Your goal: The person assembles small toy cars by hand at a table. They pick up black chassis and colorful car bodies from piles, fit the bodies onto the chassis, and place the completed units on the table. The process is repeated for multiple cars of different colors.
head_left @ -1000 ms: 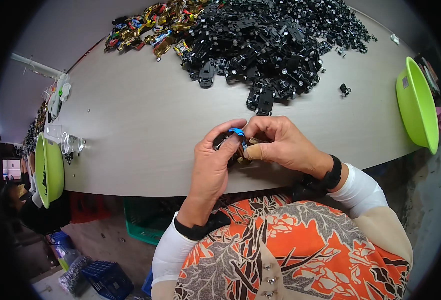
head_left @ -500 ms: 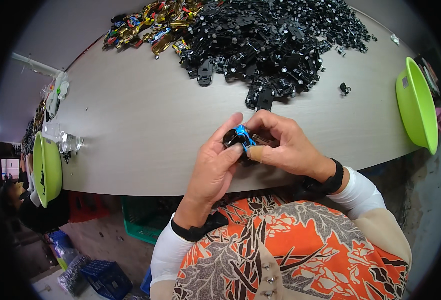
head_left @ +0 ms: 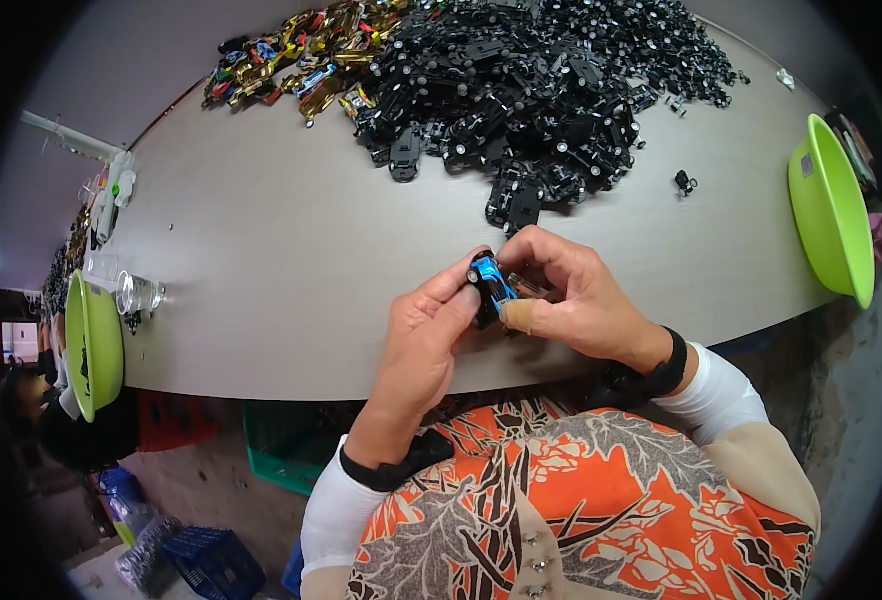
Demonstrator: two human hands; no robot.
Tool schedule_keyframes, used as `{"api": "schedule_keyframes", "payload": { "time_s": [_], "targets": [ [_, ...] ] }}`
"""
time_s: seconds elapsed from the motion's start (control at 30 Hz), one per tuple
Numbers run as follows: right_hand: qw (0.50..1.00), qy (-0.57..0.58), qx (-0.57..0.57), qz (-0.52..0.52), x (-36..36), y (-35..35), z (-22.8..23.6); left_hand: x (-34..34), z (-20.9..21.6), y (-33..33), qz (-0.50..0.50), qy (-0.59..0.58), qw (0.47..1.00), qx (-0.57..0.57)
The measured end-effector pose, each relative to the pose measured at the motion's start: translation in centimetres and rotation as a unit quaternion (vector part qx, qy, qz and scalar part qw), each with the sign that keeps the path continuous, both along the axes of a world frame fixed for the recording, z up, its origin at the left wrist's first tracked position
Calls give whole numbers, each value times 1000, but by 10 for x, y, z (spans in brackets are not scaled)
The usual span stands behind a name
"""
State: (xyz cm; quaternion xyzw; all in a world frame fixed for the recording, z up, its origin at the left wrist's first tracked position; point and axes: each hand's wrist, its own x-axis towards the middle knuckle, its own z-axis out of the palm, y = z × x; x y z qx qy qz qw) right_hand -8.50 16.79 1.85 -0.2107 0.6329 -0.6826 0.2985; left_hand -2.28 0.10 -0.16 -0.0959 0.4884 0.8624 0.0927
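A small blue toy car (head_left: 493, 279) with black parts is held above the near edge of the table. My left hand (head_left: 426, 325) grips its left side between thumb and fingers. On its other side my right hand (head_left: 583, 300) pinches it, a tan bandage wrapped round the thumb. Something brownish and shiny (head_left: 531, 281) shows under the curled right fingers; I cannot make out what it is. Just beyond my hands lies the near tip of a large heap of black toy car chassis (head_left: 521, 95) with small wheels.
Gold and coloured toy car bodies (head_left: 311, 60) are heaped at the far left. Green basins stand at the right (head_left: 831, 215) and left (head_left: 103, 345). A clear cup (head_left: 139, 293) is beside the left basin. One small black part (head_left: 685, 183) lies apart on the right.
The toy car has turned more upright between my hands, and a wheel now shows on it. My left fingers have closed in against it. The view has shifted slightly.
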Motion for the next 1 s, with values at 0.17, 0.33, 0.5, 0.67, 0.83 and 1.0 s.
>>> {"api": "schedule_keyframes", "payload": {
  "time_s": [0.17,0.33,0.5,0.67,0.83,1.0],
  "targets": [
    [1000,-4,-14,-8,1,4,2,-2,13,-11,-68,-16,995,-70],
    [997,-1,-51,-66,-1,9,5,-4,14,-19,-8,2,998,64],
    [996,43,-53,-58,5,10,9,-2,13,-14,28,8,994,108],
    [993,62,-68,-73,10,3,3,-3,10,-9,9,42,994,99],
    [991,84,-66,-85,10,5,-1,-2,9,-7,9,47,995,84],
    [990,67,-64,-103,12,4,7,-1,11,-5,8,39,996,81]
  ]
}}
